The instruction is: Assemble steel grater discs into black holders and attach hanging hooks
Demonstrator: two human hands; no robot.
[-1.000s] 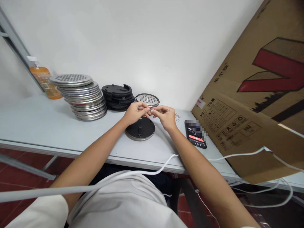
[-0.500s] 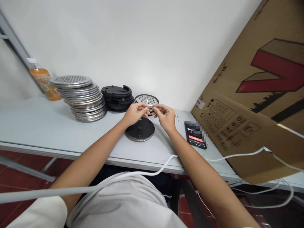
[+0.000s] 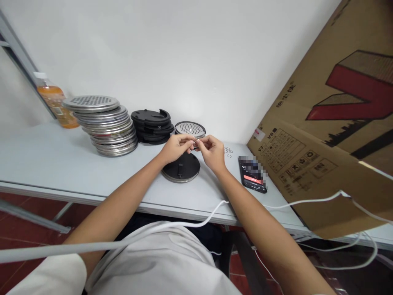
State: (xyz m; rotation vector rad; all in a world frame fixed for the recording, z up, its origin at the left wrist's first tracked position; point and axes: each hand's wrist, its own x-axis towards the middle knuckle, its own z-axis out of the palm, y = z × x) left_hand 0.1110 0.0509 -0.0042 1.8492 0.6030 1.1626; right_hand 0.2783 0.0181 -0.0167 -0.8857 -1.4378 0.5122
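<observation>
My left hand [image 3: 178,146] and my right hand [image 3: 211,152] meet fingertip to fingertip at the middle of the view. Both are closed in a pinch on something tiny between them, too small to make out. Below them a round black disc [image 3: 187,169] with a silvery rim lies flat on the table, its far edge partly covered by my left hand. Just behind my fingers sits a round perforated metal plate [image 3: 190,128] with a black edge. Small thin C-shaped metal clips [image 3: 228,151] lie loose to the right of my right hand.
On the left stand a tall leaning stack of metal discs [image 3: 109,133] and a bottle of orange drink [image 3: 57,102]. Beside them is a stack of black round covers [image 3: 152,127]. A phone [image 3: 253,174], a large cardboard box [image 3: 294,155] and a white cable [image 3: 172,224] are also near.
My fingertips have drawn slightly closer together, and the small thing between them is more hidden. My right hand has shifted a little to the left.
</observation>
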